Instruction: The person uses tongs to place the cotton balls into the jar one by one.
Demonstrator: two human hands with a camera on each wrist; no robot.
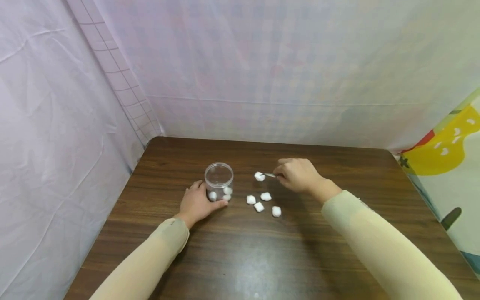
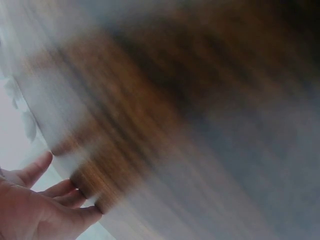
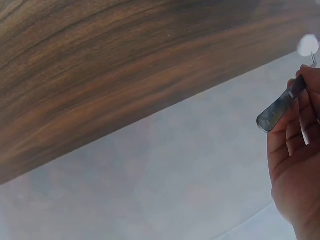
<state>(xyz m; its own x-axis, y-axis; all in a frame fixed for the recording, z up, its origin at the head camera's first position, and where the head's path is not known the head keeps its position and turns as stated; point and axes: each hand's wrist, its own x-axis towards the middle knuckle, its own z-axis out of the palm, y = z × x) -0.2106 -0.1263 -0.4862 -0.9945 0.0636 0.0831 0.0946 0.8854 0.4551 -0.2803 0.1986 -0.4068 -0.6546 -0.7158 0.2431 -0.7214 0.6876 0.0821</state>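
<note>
A clear, open-topped jar point(image 1: 219, 177) stands upright on the table with several cotton balls point(image 1: 213, 196) at its bottom. My left hand point(image 1: 196, 203) holds the jar low down, thumb across its front and fingers round its left side. In my right hand point(image 1: 298, 174) are metal tweezers point(image 3: 280, 110), pinched between thumb and fingers, tips pointing left. At those tips is a cotton ball point(image 1: 259, 176), right of the jar; in the right wrist view the same white cotton ball point(image 3: 308, 45) shows beyond the fingers.
Several loose cotton balls point(image 1: 259, 207) lie right of the jar, nearer the front than the tweezers. The brown wooden table point(image 1: 240, 250) ends at a pale curtain point(image 1: 262, 83) behind. Another white cloth point(image 1: 56, 146) hangs along the left side.
</note>
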